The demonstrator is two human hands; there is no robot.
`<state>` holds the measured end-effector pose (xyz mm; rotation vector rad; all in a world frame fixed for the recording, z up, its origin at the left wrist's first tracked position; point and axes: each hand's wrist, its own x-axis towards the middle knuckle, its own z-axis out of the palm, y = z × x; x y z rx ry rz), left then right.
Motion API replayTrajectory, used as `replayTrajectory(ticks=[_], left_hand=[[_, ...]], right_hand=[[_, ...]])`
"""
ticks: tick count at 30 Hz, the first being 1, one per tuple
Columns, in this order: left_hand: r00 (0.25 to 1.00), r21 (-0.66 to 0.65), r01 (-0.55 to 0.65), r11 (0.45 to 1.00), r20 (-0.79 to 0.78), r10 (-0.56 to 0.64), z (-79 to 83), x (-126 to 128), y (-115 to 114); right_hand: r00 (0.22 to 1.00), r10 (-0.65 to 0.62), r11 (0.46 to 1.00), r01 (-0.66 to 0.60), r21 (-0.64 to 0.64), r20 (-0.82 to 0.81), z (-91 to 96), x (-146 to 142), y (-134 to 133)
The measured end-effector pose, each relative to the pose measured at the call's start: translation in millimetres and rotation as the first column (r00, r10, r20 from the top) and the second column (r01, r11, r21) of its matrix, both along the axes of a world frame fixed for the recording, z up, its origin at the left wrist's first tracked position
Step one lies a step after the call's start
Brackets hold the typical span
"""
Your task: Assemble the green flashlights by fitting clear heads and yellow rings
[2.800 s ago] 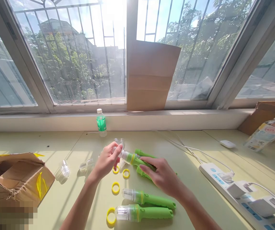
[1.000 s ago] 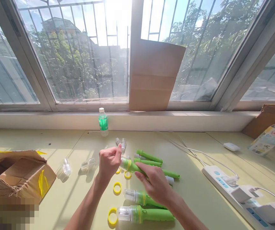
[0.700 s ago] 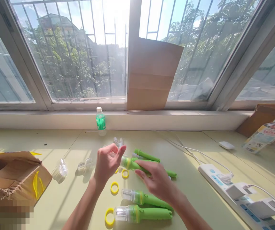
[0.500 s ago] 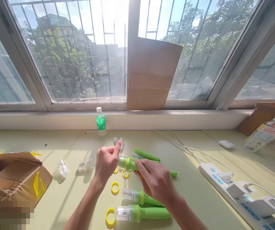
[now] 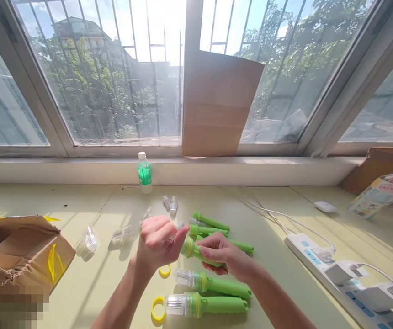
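Note:
My left hand [image 5: 160, 242] is closed around the clear-cap end of a green flashlight-like tube [image 5: 190, 249]; the cap itself is mostly hidden by the fingers. The tube's green handle is gripped by my right hand [image 5: 225, 251], thumb on top. Nearer to me lie two similar tubes fitted with clear ribbed caps, one [image 5: 227, 288] above the other [image 5: 222, 305]. Beyond my right hand, several green tubes [image 5: 213, 222] without visible caps lie side by side. Yellow rings [image 5: 158, 309] rest to the left of the capped tubes.
Loose clear caps [image 5: 122, 233] are scattered left and behind my hands. An open cardboard box [image 5: 28, 256] stands at the left. A white power strip [image 5: 320, 262] with plugs and cables runs along the right. A small green-labelled bottle [image 5: 145, 173] stands by the sill.
My left hand has rolled over, its knuckles now facing up around the cap end. Both hands and the held tube have come slightly lower, and my right hand's grip on the handle has shifted.

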<state>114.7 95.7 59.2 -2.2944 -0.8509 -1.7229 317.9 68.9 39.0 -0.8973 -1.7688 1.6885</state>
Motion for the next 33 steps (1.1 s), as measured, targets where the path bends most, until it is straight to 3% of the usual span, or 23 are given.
replayTrajectory(ticks=[1,2,3,5,6,7,8,9,10,11,14,17,20,22,24,27,30,33], left_hand=[[0.999,-0.113,-0.051,0.992,0.002,0.052,1.8,1.0,-0.5],[0.995,-0.259,-0.097,0.961,-0.001,0.100,3.7,1.8,-0.4],[0.991,-0.415,-0.123,0.901,-0.008,0.132,5.5,2.4,0.3],[0.989,-0.661,-0.118,0.741,-0.010,0.149,8.1,3.2,2.5],[0.988,-0.720,-0.112,0.685,-0.004,0.157,8.5,3.6,3.8],[0.983,-0.740,-0.121,0.662,0.003,0.183,8.1,4.1,4.9],[0.974,-0.730,-0.150,0.667,0.008,0.227,7.0,4.6,5.8],[0.961,-0.694,-0.194,0.693,0.008,0.276,5.3,5.1,6.5],[0.948,-0.640,-0.242,0.729,0.005,0.319,3.1,5.3,7.0],[0.939,-0.578,-0.282,0.766,-0.001,0.345,0.7,5.2,7.4],[0.942,-0.390,-0.312,0.866,-0.010,0.335,-6.2,1.4,9.0],[0.977,-0.181,-0.210,0.961,-0.005,0.212,-10.6,-7.1,11.9],[0.994,-0.055,-0.107,0.993,-0.043,0.105,-12.6,-14.0,15.4],[0.994,-0.038,-0.098,0.994,-0.053,0.096,-12.8,-14.8,17.0],[0.990,-0.075,-0.116,0.990,-0.087,0.110,-11.8,-12.2,17.3],[0.949,-0.320,-0.172,0.932,-0.307,0.070,-8.8,-5.3,14.5],[0.863,-0.611,-0.211,0.763,-0.483,-0.148,-7.7,0.8,9.6],[0.805,-0.791,-0.234,0.565,-0.483,-0.344,-12.3,4.8,7.3]], right_hand=[[0.990,-0.098,0.987,0.084,0.139,0.100,3.4,0.5,-2.5],[0.949,-0.251,0.926,0.179,0.333,0.189,6.3,0.2,-5.5],[0.872,-0.427,0.797,0.239,0.555,0.238,8.3,-0.8,-8.6],[0.711,-0.667,0.449,0.146,0.881,0.222,8.0,-4.1,-13.8],[0.661,-0.727,0.292,0.056,0.955,0.184,5.8,-6.3,-15.4],[0.638,-0.754,0.178,-0.027,0.984,0.154,2.4,-8.5,-16.2],[0.632,-0.762,0.113,-0.080,0.990,0.138,-1.7,-10.9,-16.4],[0.634,-0.761,0.099,-0.101,0.990,0.141,-5.9,-13.4,-16.0],[0.639,-0.752,0.130,-0.094,0.987,0.160,-9.7,-16.0,-15.4],[0.647,-0.737,0.200,-0.065,0.978,0.194,-12.8,-18.6,-14.9],[0.708,-0.649,0.474,0.091,0.876,0.279,-16.1,-26.3,-14.8],[0.818,-0.503,0.704,0.203,0.680,0.277,-12.3,-32.7,-16.7],[0.911,-0.354,0.849,0.218,0.482,0.210,-6.8,-35.0,-17.0],[0.929,-0.317,0.882,0.215,0.419,0.191,-3.5,-32.0,-15.2],[0.906,-0.343,0.878,0.217,0.427,0.246,-0.9,-24.6,-12.4],[0.824,-0.378,0.867,0.156,0.473,0.421,0.7,-7.5,-7.7],[0.743,-0.400,0.867,0.118,0.484,0.536,-2.7,9.6,-4.1],[0.729,-0.379,0.865,0.059,0.499,0.570,-11.2,20.3,-1.3]])
